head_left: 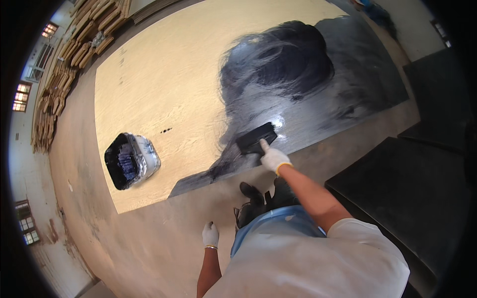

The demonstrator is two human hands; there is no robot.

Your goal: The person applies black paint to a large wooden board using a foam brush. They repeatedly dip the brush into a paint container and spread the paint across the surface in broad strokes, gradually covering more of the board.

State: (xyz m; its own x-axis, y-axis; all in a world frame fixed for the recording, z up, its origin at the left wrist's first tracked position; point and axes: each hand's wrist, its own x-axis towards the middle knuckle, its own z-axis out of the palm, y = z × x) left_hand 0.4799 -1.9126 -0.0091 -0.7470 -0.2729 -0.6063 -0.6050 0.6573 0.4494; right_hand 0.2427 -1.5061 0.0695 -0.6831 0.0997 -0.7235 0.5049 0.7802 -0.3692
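A wide black brush (257,138) lies flat on a large pale wooden panel (164,94), at the border of its wet black coating (283,64). My right hand (274,157), in a white glove with a yellow cuff, grips this brush from the near side, index finger stretched along it. Gloved too, my left hand (210,235) hangs low over the floor, away from the panel; its fingers look curled, and nothing shows in them. On the panel's near left part stands a paint-smeared bucket (145,158), dark inside.
Stacks of wooden boards (62,84) line the wall at the left. Dark sheets (397,188) are piled on the right, close to my right arm. A person (375,12) is partly visible beyond the panel's far right corner. My shoes (252,192) stand near the panel's front edge.
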